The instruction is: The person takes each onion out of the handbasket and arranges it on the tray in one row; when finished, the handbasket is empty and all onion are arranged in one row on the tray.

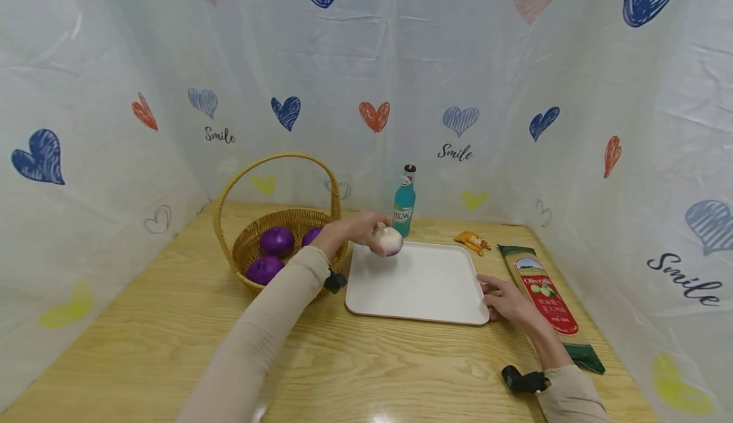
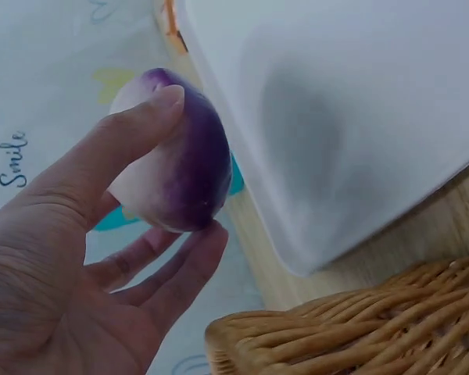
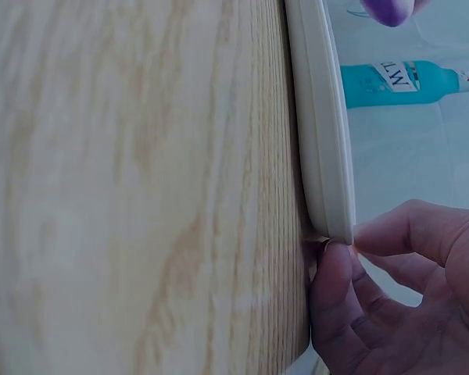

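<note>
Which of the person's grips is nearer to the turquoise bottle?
Left. The left grip, holding a purple-white vegetable, is just left of the turquoise bottle; the right grip is farther, at the right edge of the white tray.

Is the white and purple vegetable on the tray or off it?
Off it. The left hand grips the vegetable in the air, and the right wrist view shows a gap between it and the tray.

Head: looked forward-down at the tray [image 1: 424, 289]
Left wrist: faced it closely from left
Right wrist: faced its near edge, low
All: showed it
</note>
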A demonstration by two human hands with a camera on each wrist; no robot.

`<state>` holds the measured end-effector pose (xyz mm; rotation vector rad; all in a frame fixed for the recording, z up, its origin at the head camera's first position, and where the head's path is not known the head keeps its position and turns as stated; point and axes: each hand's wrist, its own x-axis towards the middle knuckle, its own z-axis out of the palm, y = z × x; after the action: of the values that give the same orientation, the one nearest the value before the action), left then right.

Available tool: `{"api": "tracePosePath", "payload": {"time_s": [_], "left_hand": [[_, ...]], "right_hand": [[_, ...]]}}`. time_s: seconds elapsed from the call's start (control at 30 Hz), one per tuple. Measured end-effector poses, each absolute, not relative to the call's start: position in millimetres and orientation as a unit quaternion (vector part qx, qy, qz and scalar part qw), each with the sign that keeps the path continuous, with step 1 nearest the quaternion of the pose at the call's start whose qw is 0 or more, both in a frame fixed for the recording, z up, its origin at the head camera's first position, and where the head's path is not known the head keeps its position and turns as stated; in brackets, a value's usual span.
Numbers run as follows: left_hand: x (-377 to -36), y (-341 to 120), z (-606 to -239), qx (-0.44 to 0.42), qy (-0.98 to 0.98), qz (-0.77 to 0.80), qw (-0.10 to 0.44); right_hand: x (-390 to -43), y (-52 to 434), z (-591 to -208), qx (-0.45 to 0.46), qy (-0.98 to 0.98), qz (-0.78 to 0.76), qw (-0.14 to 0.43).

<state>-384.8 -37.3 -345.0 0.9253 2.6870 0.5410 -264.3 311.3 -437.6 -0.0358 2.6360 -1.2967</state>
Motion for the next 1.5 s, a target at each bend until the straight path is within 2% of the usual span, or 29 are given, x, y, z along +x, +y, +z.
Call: {"api": "tracePosePath", "payload": {"time_s": [0.27,0.63,1.5], "left_hand": [[-397,-33,-361,0.318,0.930,0.139,0.125],[-392,-25,-365,0.262,0.942,0.139,0.156],[-386,-31,-371,0.230,0.950,0.145,0.154]], "right_hand": [[-262,313,-437,-0.018,0.892,-0.440,0.100],[-260,313,-434,-0.021,0.889,-0.446,0.097],[-262,309,-435,-0.009,0.892,-0.441,0.102]]}}
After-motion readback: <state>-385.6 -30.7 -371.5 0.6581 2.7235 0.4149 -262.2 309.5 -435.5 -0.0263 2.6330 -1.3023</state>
